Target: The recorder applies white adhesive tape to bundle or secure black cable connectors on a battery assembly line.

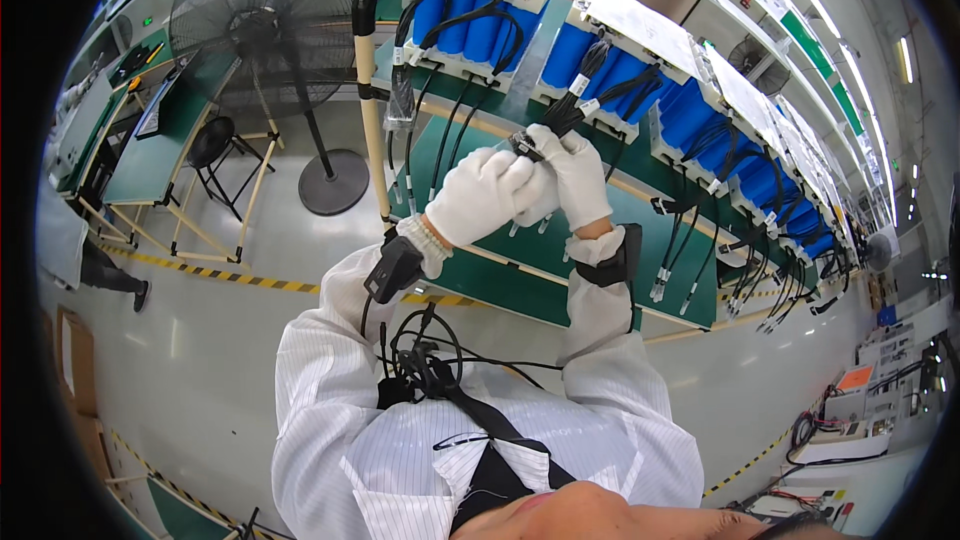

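Both my hands wear white gloves and meet in front of a battery pack (612, 65) made of blue cylinders under a white top plate. Black cables (572, 112) with white labels come down from this pack in a bunch. My right hand (577, 180) is closed on the lower part of that bunch, thumb and fingers pinching around a dark end piece (524, 146). Right beside it, my left hand (487, 194) has its fingers curled shut; what lies inside them is hidden. Other loose leads (452, 145) hang to the left from the neighbouring pack (468, 25).
More battery packs (690, 125) with dangling cables line the green bench (660, 230) to the right. A beige post (372, 130) rises at the bench's left end. Beyond it stands a large black fan (333, 180). Another person's leg (112, 270) shows at far left.
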`<state>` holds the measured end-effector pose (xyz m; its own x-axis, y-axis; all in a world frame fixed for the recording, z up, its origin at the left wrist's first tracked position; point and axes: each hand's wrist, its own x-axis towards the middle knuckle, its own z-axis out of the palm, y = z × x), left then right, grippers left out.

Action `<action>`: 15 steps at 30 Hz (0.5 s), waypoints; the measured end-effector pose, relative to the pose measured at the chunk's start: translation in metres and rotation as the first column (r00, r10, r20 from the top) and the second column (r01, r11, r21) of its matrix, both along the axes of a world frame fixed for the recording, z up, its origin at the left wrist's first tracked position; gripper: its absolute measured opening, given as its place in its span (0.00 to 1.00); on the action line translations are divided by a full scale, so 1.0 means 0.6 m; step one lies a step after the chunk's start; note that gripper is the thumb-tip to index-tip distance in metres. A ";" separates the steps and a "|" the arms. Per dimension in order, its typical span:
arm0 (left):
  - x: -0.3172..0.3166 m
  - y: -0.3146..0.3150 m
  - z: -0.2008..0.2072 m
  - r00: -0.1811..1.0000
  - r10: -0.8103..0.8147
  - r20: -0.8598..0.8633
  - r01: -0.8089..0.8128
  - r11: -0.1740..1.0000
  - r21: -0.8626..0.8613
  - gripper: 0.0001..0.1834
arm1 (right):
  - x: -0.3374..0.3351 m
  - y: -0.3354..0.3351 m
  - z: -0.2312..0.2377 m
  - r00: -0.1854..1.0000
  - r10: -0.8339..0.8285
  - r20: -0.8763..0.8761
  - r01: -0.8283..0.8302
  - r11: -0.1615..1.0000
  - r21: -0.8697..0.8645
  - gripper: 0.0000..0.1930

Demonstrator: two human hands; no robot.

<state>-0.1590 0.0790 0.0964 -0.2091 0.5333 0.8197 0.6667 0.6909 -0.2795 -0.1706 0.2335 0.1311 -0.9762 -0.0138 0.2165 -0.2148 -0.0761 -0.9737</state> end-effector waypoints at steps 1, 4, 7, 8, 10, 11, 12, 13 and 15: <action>0.000 -0.004 0.000 1.000 -0.028 -0.011 0.029 0.999 0.019 0.20 | -0.001 0.007 0.001 0.998 0.064 0.026 -0.064 0.998 -0.028 0.11; 0.000 -0.008 -0.003 0.976 -0.212 0.037 0.202 0.961 0.190 0.25 | -0.009 0.029 0.015 0.967 0.206 0.153 -0.205 0.978 -0.023 0.12; 0.007 -0.001 -0.002 0.939 -0.341 0.046 0.286 0.848 0.446 0.29 | -0.002 0.018 0.013 0.980 0.159 0.121 -0.151 0.986 -0.075 0.10; 0.005 0.005 0.002 0.928 -0.370 0.045 0.293 0.799 0.526 0.27 | 0.001 0.013 0.015 0.984 0.127 0.122 -0.116 0.989 -0.096 0.10; 0.003 0.012 0.021 0.904 -0.425 0.040 0.292 0.684 0.668 0.24 | -0.006 0.016 0.002 0.993 0.104 0.064 -0.101 0.994 -0.039 0.10; -0.015 0.018 -0.007 0.729 -0.664 0.164 0.272 0.501 0.822 0.22 | -0.007 0.017 -0.003 0.996 0.089 -0.003 -0.089 0.996 -0.017 0.11; -0.006 0.030 -0.002 0.457 -0.880 0.126 0.080 0.182 0.980 0.18 | -0.008 0.017 -0.006 0.995 0.075 -0.070 -0.075 0.997 0.004 0.12; -0.010 0.024 -0.003 0.388 -0.914 0.121 0.029 0.143 0.989 0.15 | -0.013 0.016 -0.005 0.993 0.040 -0.111 -0.030 0.995 0.096 0.14; -0.014 0.016 0.002 0.288 -0.955 0.067 -0.029 0.061 0.998 0.12 | -0.009 0.012 -0.004 0.996 0.024 -0.087 -0.018 0.997 0.069 0.13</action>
<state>-0.1675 0.0887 0.0975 -0.8604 -0.0049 0.5096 0.4394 -0.5137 0.7369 -0.1761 0.2404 0.1288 -0.9529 -0.0514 0.2990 -0.2986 -0.0155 -0.9543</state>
